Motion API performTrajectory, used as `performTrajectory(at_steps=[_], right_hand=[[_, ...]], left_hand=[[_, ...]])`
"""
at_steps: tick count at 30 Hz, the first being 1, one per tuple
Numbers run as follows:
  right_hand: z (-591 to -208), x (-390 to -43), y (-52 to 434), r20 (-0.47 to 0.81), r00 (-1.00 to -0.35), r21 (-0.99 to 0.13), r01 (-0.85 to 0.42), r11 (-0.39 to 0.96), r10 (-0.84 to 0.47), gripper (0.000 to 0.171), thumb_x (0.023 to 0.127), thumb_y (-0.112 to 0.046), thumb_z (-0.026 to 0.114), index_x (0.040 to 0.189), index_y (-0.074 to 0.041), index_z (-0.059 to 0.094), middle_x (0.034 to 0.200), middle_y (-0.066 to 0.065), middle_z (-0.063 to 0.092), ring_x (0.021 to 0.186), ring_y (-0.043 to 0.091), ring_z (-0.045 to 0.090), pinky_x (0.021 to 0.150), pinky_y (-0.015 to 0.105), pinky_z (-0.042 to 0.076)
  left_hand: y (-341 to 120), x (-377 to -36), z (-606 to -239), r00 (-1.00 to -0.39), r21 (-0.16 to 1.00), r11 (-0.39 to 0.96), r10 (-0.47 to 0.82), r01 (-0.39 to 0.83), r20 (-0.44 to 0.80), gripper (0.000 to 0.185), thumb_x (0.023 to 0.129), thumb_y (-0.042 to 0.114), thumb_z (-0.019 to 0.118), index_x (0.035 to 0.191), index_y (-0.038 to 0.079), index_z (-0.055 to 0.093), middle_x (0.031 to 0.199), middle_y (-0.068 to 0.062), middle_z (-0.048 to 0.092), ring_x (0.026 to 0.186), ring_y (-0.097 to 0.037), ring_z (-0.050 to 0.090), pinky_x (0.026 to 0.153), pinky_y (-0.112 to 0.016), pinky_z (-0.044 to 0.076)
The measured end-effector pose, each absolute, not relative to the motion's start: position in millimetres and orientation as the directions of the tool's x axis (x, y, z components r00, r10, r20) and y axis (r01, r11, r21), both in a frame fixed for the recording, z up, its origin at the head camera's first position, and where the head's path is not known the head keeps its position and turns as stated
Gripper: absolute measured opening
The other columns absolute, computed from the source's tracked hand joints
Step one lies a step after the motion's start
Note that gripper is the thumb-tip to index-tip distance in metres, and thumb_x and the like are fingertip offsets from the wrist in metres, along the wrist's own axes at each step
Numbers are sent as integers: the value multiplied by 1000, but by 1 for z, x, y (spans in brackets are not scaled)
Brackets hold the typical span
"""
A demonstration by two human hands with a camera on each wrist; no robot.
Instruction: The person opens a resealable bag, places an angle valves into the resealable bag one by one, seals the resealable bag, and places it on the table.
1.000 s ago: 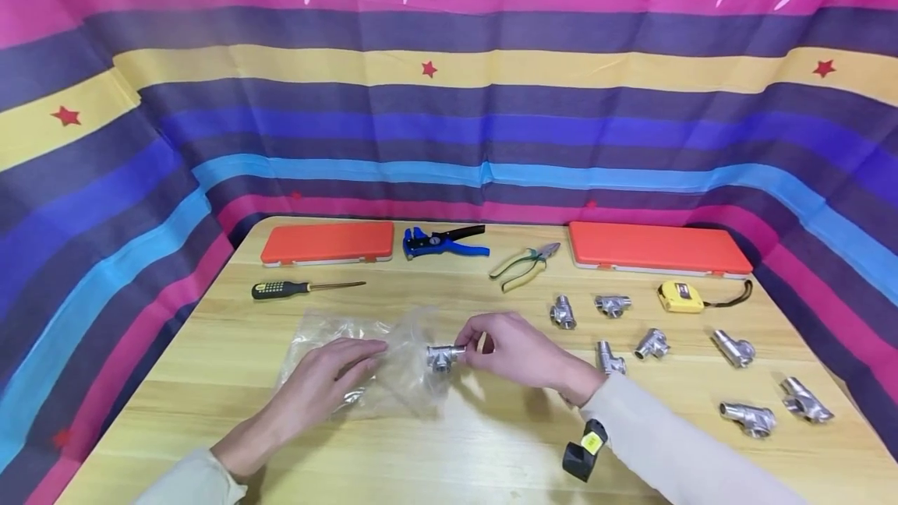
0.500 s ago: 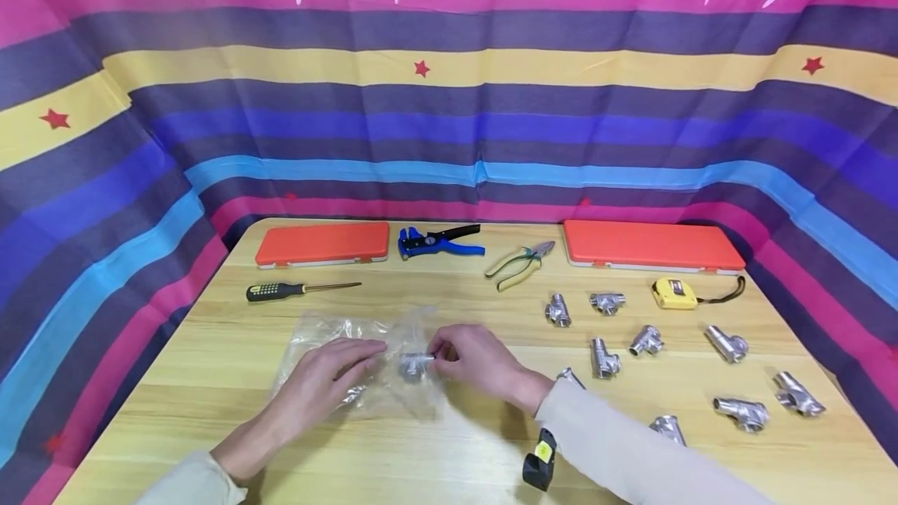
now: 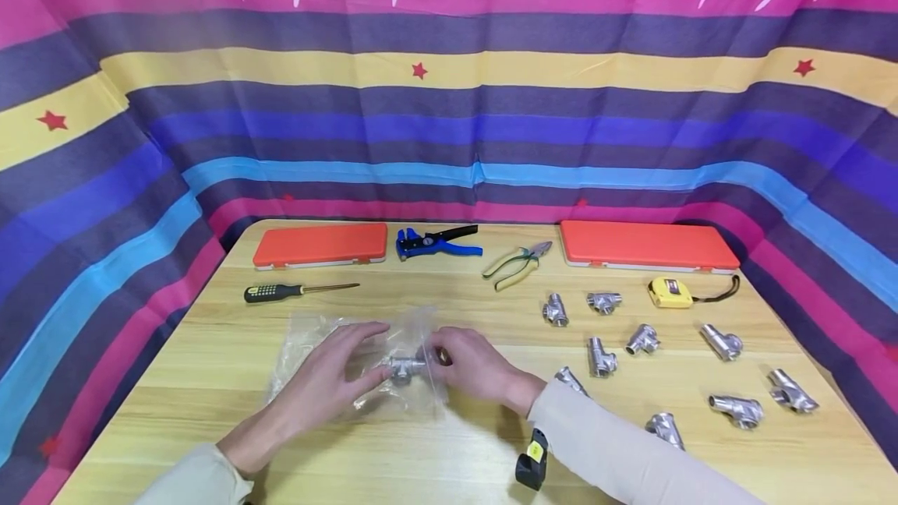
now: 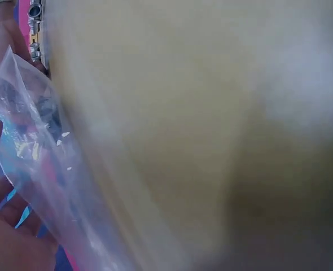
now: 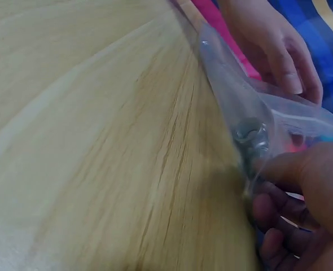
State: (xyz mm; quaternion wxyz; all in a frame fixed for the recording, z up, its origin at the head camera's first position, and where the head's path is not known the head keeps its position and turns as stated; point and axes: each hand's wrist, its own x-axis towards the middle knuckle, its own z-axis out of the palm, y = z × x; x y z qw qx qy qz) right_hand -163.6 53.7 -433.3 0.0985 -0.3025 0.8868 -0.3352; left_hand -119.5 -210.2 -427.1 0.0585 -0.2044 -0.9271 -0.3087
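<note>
right hand point(image 3: 471, 365) moved left with the metal pipe piece point(image 3: 403, 367), piece now inside the clear bag point(image 3: 351, 361), left hand point(image 3: 330, 380) now touching it

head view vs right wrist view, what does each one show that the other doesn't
Only the head view shows the loose metal fittings, screwdriver, pliers, tape measure and two orange cases. Only the right wrist view shows, close up, the fitting's round end against the plastic. Both show the clear bag, the wooden table, the left hand and the right hand.
</note>
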Motion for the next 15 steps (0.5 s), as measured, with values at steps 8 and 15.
performTrajectory(at_steps=[8, 15], right_hand=[[-433, -164, 57, 16, -791, -669, -463, 582, -611, 9, 100, -17, 79, 109, -18, 79, 97, -9, 70, 89, 4, 61, 84, 26, 54], [-425, -170, 78, 32, -787, -701, -457, 548, -616, 16, 101, -12, 76, 117, -13, 78, 107, -4, 78, 93, 7, 70, 88, 27, 61]], left_hand=[[-210, -127, -430, -863, 515, 693, 426, 505, 272, 37, 106, 29, 72, 141, 15, 73, 145, -2, 73, 136, -28, 67, 115, -58, 54], [-212, -128, -434, -847, 503, 681, 428, 532, 317, 31, 104, 18, 76, 134, 14, 78, 137, 2, 77, 128, -25, 73, 110, -52, 59]])
